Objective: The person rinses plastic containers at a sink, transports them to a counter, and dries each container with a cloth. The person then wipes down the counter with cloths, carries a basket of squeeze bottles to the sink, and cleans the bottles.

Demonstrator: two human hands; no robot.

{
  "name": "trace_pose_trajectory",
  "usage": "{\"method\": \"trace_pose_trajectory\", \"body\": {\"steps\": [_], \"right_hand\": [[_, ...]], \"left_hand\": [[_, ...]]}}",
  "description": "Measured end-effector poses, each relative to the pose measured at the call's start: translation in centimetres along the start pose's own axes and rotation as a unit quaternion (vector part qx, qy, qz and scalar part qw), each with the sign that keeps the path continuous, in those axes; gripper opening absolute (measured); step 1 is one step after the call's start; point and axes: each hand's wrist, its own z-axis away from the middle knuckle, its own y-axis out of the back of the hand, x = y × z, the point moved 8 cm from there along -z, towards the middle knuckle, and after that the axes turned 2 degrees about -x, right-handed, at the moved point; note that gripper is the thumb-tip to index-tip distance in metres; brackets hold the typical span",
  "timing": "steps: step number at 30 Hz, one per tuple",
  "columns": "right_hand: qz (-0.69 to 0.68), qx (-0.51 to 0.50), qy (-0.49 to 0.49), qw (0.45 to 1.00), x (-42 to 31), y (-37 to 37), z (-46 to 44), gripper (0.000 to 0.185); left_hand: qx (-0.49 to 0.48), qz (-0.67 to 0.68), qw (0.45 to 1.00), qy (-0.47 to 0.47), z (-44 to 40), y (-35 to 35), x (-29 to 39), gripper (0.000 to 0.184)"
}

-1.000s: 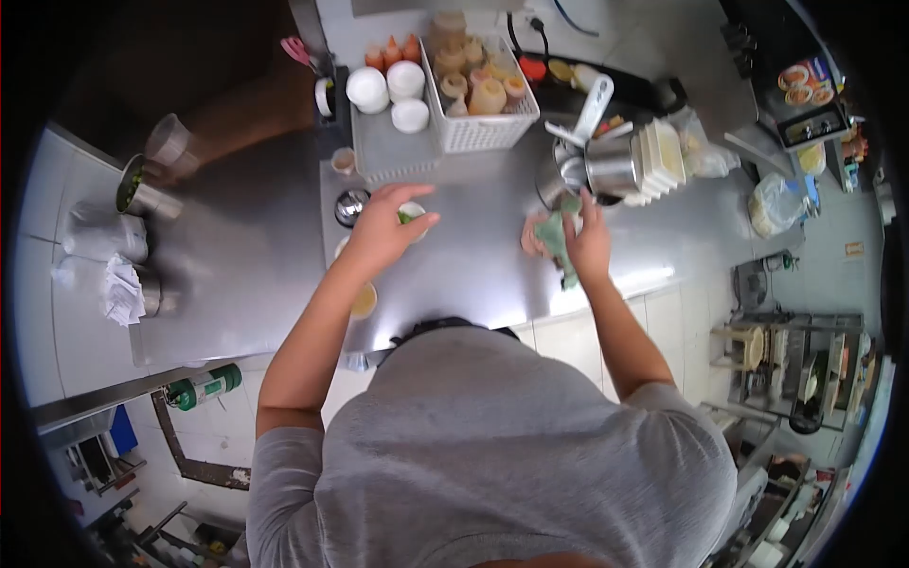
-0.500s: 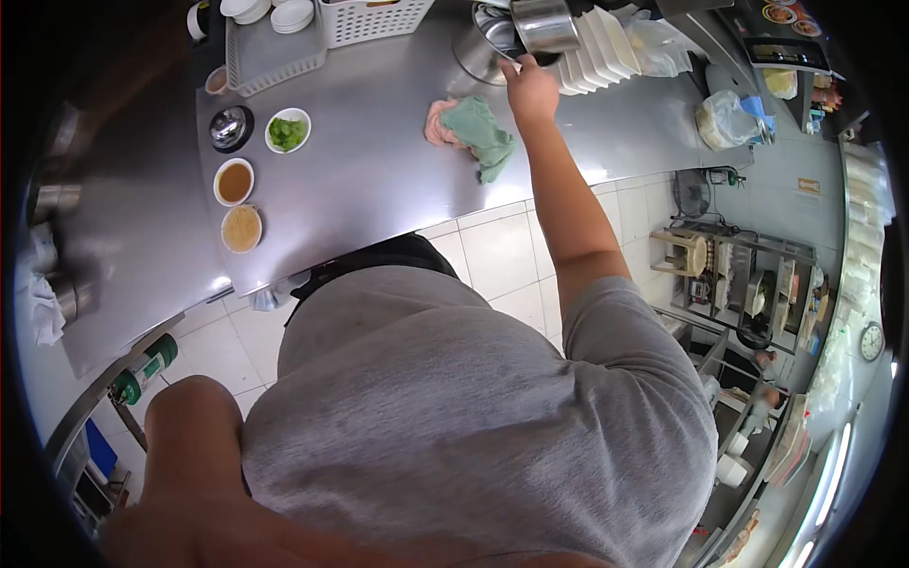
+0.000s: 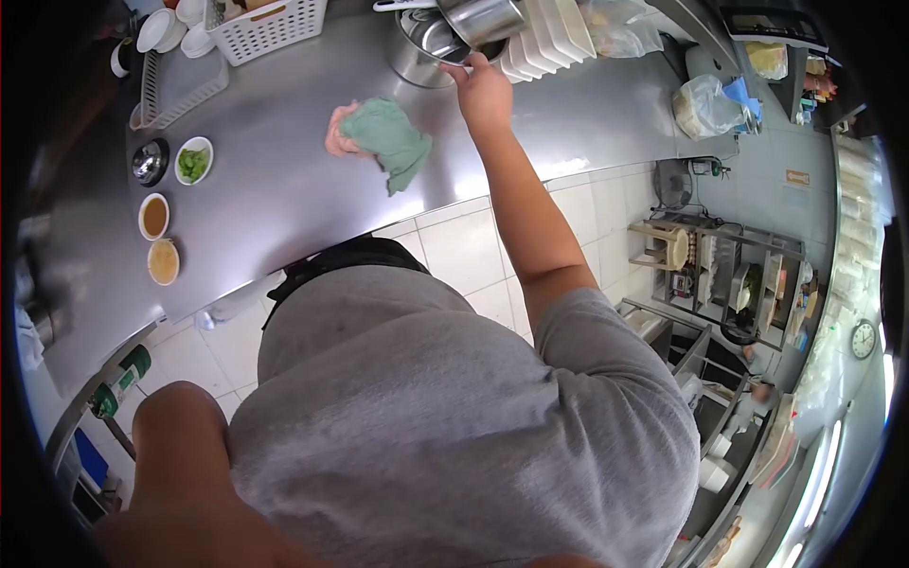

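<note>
My right hand [image 3: 485, 95] reaches across the steel counter to the near rim of a round steel pot [image 3: 417, 66]. Its fingers are bent together on that rim; the fingertips are partly hidden. Metal utensils lie inside the pot, their kind unclear. A smaller steel pot [image 3: 485, 17] leans tilted over the right of the opening. White plastic trays or containers [image 3: 559, 33] stand in a row just right of the hand. Lower left on the counter lies a crumpled green cloth [image 3: 393, 137] over a pink cloth [image 3: 338, 133]. My left arm is bent low at left, its hand out of sight.
At left stand a bowl of chopped greens [image 3: 193, 163], a bowl of brown sauce [image 3: 153, 217], a pale-filled bowl [image 3: 164, 262] and a silver call bell [image 3: 150, 163]. A white basket [image 3: 270, 33] is behind them. A plastic bag [image 3: 705, 106] sits at the right end.
The view has shifted, so the counter items appear farther left. My right hand stays at the pot's rim.
</note>
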Motion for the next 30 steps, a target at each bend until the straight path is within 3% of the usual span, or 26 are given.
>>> {"method": "trace_pose_trajectory", "body": {"steps": [6,9,11,13,16,17,21,24,25,27,30], "right_hand": [[0.013,0.022,0.034,0.999,4.5,1.9,-2.5,0.045],[-0.139,0.106,0.045,0.984,6.3,4.3,-0.2,0.052],[-0.151,0.196,-0.042,0.968,10.2,6.8,2.0,0.066],[-0.233,0.316,-0.189,0.900,17.4,8.4,2.7,0.079],[-0.516,0.274,-0.203,0.786,26.1,4.1,-1.0,0.093],[-0.498,0.281,-0.248,0.782,27.4,3.4,-1.5,0.099],[-0.553,0.247,-0.189,0.773,28.9,3.3,-5.1,0.095],[-0.403,0.325,-0.280,0.808,30.5,4.2,-4.8,0.086],[-0.350,0.397,-0.245,0.812,26.8,6.6,-3.3,0.074],[-0.188,0.424,-0.074,0.883,19.8,7.7,-1.3,0.060],[-0.263,0.151,0.002,0.953,10.6,4.9,0.3,0.047]], "left_hand": [[-0.004,0.002,1.000,0.000,-4.2,-1.9,-1.4,0.036],[-0.008,0.001,1.000,0.005,-5.7,-2.5,-1.6,0.036],[-0.011,-0.001,1.000,0.008,-6.3,-3.3,-1.8,0.036],[-0.006,-0.008,1.000,0.012,-7.0,-3.6,-2.1,0.035],[-0.010,-0.019,0.999,0.025,-8.2,-3.6,-2.8,0.035],[-0.013,-0.023,0.999,0.034,-8.5,-3.5,-3.0,0.035],[-0.020,-0.036,0.997,0.068,-9.7,-3.5,-3.8,0.035],[-0.029,-0.043,0.994,0.093,-10.2,-3.1,-4.6,0.035],[-0.025,-0.044,0.994,0.097,-10.4,-3.1,-4.6,0.035],[-0.027,-0.049,0.993,0.107,-10.5,-2.9,-4.7,0.035],[-0.034,-0.060,0.990,0.123,-10.9,-2.9,-4.6,0.035]]}}
